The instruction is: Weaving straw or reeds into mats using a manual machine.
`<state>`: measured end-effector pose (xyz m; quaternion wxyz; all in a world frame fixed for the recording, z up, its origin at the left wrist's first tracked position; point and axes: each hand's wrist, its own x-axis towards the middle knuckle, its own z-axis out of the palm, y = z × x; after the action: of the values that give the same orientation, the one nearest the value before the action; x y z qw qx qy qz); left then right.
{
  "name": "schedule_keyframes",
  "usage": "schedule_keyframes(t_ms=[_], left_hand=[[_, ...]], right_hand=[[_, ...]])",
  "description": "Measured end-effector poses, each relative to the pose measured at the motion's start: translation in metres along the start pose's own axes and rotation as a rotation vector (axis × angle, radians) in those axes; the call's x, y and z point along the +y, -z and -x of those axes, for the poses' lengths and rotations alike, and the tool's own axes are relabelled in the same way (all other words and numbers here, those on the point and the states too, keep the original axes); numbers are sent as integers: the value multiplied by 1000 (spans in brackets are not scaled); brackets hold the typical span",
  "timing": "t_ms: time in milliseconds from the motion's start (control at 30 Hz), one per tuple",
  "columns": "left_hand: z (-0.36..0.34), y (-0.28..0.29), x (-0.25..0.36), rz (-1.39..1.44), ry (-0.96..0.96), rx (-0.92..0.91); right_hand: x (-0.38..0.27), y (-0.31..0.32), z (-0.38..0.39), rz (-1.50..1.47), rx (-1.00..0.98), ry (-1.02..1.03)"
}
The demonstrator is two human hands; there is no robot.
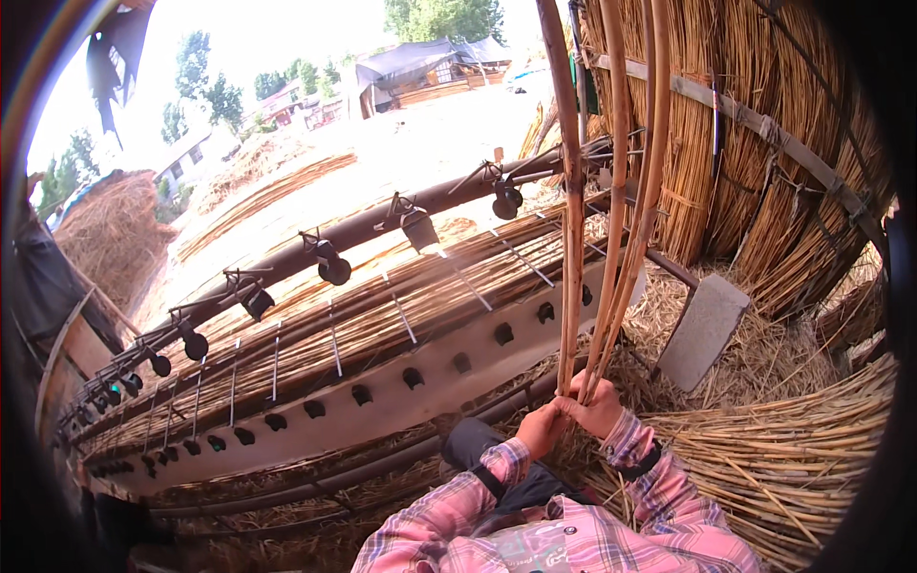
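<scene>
Several long brown reed stalks (573,239) rise upright from my hands and run past the top of the picture, slightly fanned apart. My right hand (594,409) is closed around their lower ends. Pressed against it, my left hand (543,427) is also closed at the base of the stalks; its fingertips are partly hidden. Just beyond stands a long reed-mat frame (401,205), with dark round and block-shaped weights hanging along its bar. Reeds lie across it, and a pale board (435,387) with a row of dark pieces runs along its near side.
Tall tied reed bundles (669,124) stand at the right behind a slanting strip. A grey flat plate (705,329) sticks out by the frame's right end. Loose reeds (764,458) are heaped to my right. Farther off are a straw pile (119,224) and a dark-covered shed (430,72).
</scene>
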<state>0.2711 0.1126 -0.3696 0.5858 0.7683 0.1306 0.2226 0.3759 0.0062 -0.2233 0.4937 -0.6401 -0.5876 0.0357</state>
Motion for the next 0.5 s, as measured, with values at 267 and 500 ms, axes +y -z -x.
schedule_keyframes(t_ms=[267,500], left_hand=[[24,-2,7,-307,14,109],[34,96,108,-139,-185,611]], right_hand=[[-16,-6,7,-241,-117,-75],[18,-7,13,-284,7,-279]])
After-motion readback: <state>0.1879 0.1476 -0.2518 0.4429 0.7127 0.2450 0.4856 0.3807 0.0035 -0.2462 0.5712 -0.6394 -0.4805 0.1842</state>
